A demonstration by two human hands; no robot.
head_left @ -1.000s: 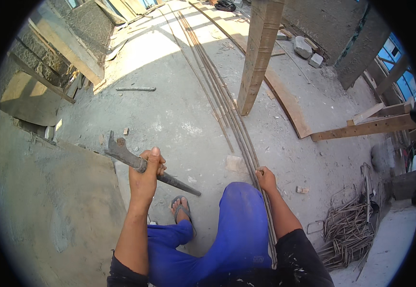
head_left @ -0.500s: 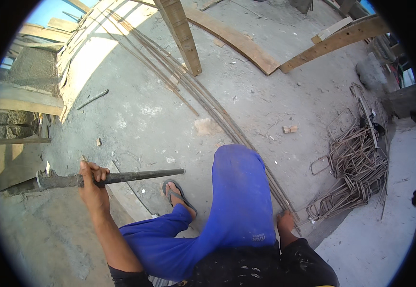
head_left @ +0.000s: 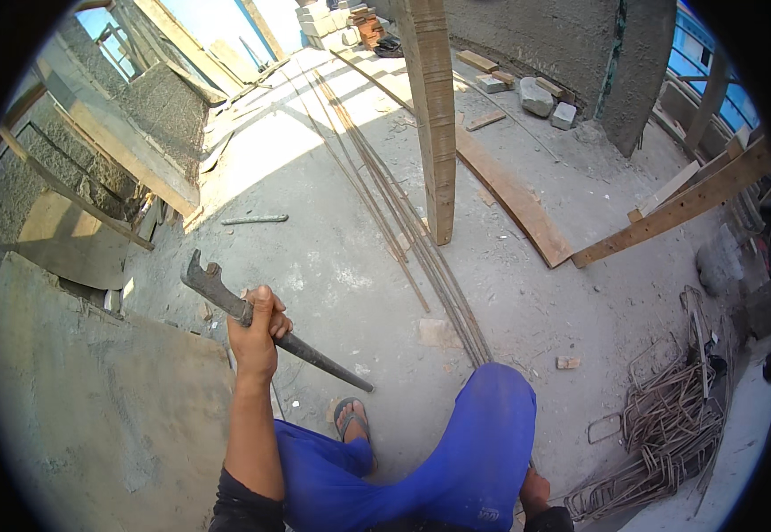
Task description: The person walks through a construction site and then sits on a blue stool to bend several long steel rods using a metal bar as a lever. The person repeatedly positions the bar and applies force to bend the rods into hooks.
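Observation:
My left hand is wrapped round the shaft of a dark steel rebar bending bar. The tool's hooked, notched head points up to the left, and its tapered end slants down near my sandalled foot. Beside my raised right knee, my right hand is low and closed at the near end of the rebar rods, its fingers partly hidden. Several long thin rods run from there, behind my knee, away across the concrete floor.
Bent steel stirrups lie heaped at the right. A wooden post stands ahead, with a plank on the floor beside it. A short rod lies at the left, near a raised slab. Concrete blocks sit by the far wall.
The view has tilted up and swung left, showing more of the far floor and wall. The bending bar has turned, its hooked head now higher. My right hand stays low by my knee.

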